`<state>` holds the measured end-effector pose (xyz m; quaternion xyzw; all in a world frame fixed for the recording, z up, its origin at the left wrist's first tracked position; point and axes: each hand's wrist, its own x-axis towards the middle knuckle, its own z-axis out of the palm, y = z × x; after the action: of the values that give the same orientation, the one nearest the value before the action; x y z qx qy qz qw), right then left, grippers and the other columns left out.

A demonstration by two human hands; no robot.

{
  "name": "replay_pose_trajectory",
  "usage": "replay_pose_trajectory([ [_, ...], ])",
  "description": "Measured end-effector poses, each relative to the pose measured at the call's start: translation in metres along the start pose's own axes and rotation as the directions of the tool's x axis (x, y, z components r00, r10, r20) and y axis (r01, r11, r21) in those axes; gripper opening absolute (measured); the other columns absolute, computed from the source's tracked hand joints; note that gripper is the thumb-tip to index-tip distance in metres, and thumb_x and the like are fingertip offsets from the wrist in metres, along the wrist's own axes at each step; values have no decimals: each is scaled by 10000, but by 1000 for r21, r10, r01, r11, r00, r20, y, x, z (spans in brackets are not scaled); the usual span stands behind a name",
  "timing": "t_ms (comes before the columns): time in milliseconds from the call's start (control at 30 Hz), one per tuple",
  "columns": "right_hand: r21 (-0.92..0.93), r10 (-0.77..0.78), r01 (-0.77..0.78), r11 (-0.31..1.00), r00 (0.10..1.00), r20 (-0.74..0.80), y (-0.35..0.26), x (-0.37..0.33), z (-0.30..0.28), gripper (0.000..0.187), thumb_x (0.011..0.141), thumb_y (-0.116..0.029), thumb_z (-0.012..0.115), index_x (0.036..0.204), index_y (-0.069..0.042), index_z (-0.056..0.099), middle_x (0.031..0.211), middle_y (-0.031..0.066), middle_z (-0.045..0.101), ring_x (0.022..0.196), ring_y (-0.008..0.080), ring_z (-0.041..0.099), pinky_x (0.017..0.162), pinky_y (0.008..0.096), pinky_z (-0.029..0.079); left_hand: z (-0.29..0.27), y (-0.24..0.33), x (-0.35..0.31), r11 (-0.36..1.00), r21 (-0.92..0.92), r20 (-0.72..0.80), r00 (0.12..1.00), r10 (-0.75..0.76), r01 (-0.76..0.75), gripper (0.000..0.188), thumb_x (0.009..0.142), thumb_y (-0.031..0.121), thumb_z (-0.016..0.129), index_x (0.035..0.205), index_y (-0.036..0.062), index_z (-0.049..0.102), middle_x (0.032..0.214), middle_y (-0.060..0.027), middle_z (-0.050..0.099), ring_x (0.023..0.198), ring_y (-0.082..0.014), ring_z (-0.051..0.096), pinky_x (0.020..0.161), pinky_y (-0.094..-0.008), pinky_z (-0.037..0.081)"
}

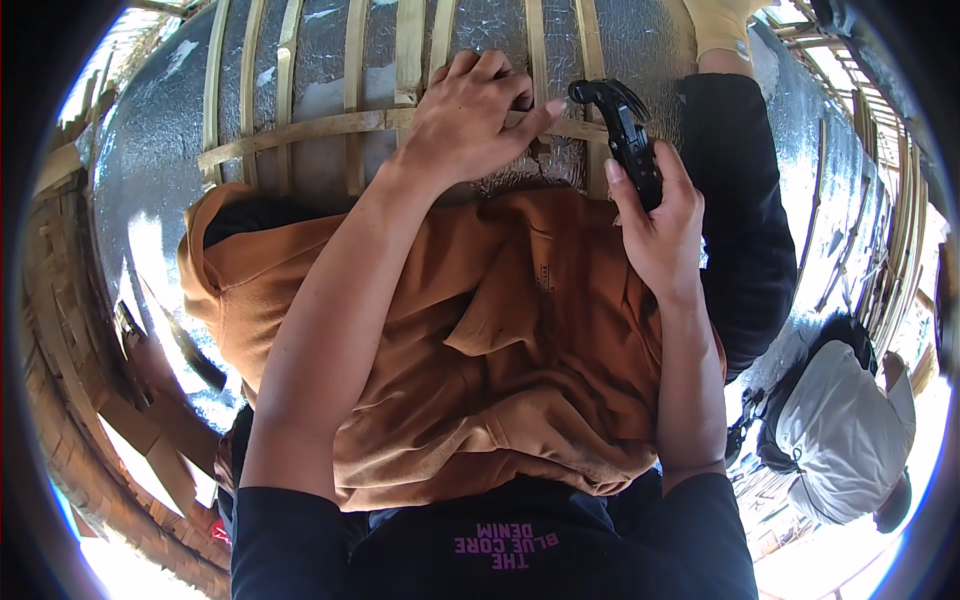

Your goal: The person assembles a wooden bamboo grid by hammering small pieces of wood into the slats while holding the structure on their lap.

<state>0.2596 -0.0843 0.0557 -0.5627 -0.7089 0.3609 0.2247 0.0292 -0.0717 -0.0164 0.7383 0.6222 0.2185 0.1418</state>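
In my right hand [668,215] is a black claw hammer [630,140], gripped by its handle with the head raised and turned up to the left. My left hand [470,120] lies over a lattice of bamboo strips, beside the hammer head but apart from it. Its fingers curl down and its thumb points right; whatever they hold, if anything, is hidden beneath them. A thin bamboo crosspiece [310,132] passes under this hand and over several lengthwise bamboo slats [355,60]. Beneath the slats is a silver foil sheet [320,90].
A brown-orange cloth [420,300] is bunched across my lap. To the right, a leg in black trousers [745,200] ends in a beige sock [722,25]. Someone in a grey top [835,430] bends down at the lower right. Woven bamboo [60,350] curves along the left.
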Motion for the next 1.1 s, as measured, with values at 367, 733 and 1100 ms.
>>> replay_pose_trajectory([
  [367, -12, -1, 1, 1000, 1000, -3, -3, 0, -1, 214, 965, -149, 731, 1068, 3, 621, 815, 147, 698, 671, 277, 712, 630, 344, 524, -1, 3, -1, 1000, 9, 15, 1000, 18, -18, 504, 779, 557, 840, 937, 107, 676, 1065, -59, 576, 1074, -308, 596, 962, -488, 495],
  [733, -12, -5, 5, 1000, 1000, 4, 0, -1, 1, 215, 962, -149, 737, 1063, 1, 623, 816, 149, 703, 667, 294, 712, 626, 358, 525, 1, 5, -2, 999, 53, 7, 1000, 14, -14, 486, 818, 561, 804, 937, 109, 671, 1061, -52, 569, 1089, -290, 591, 961, -493, 486],
  [1100, -234, -204, 211, 949, 978, 50, 8, -11, -5, 266, 999, -179, 684, 1146, 7, 564, 814, 231, 684, 769, 453, 698, 616, 502, 523, 3, 0, -5, 994, 89, -26, 997, 74, -71, 480, 840, 553, 788, 1000, 118, 664, 1123, -56, 567, 1135, -287, 576, 970, -470, 480],
])
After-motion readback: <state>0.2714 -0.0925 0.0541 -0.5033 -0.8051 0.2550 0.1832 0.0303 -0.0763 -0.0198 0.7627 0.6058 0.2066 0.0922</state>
